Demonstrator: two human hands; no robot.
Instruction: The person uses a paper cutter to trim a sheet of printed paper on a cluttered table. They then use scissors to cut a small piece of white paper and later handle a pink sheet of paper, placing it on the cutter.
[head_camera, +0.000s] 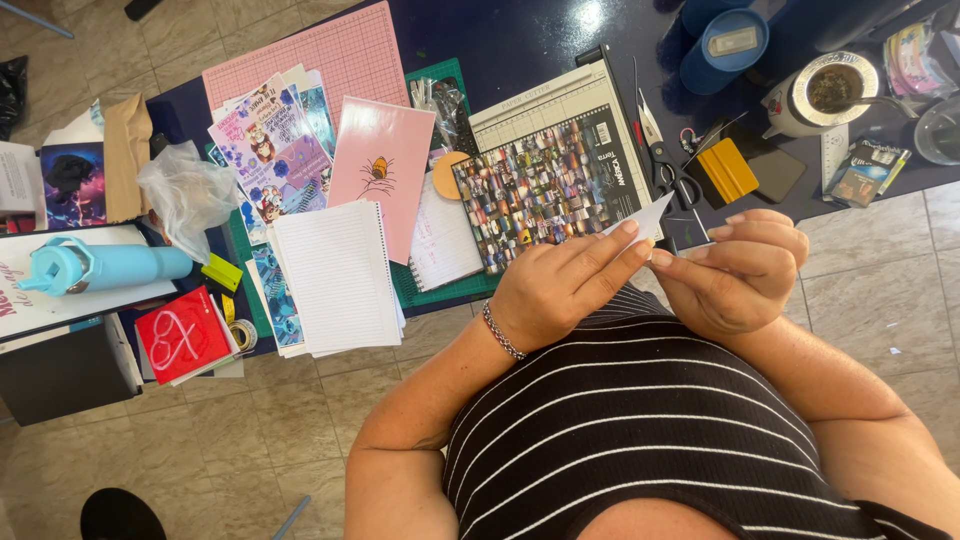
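White paper piece (648, 216) sits pinched between both hands, its pointed tip rising just above the fingertips. Seen from the head camera, the left hand (562, 285) is mostly closed, index finger stretched along the paper's lower edge, a bracelet (502, 332) at the wrist. The right hand (738, 272) curls closed, thumb and fingers gripping the paper's right end. Just beyond the left hand lies a paper trimmer (560, 170) carrying a colourful printed sheet (545, 190). Scissors (672, 172) and a yellow scraper (728, 170) lie just beyond the right hand. Well off to the left hand's side lies a blue bottle (95, 268)
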